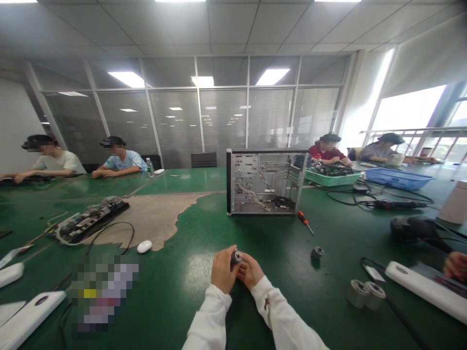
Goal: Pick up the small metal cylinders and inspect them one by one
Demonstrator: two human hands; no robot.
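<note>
In the head view, a small grey metal cylinder point(236, 257) with a pale end face and a dark centre is held above the green table. My left hand point(223, 270) wraps its fingers round the cylinder's left side. My right hand point(251, 270) is closed against the other side, fingertips close to the end face. A similar cylinder point(317, 253) stands on the table to the right of my hands. Closer to me on the right, two larger metal cylinders point(358, 293) stand side by side. Beyond my hands is an open computer case point(265, 182), with an orange-handled screwdriver point(305, 222) by its corner.
A long circuit assembly point(93, 219) lies on the left by a white mouse-like object point(144, 247). Green point(332, 179) and blue baskets point(399, 180) stand far right. A white power strip point(419, 287) lies near another person's hand point(455, 266). Several people sit round the table.
</note>
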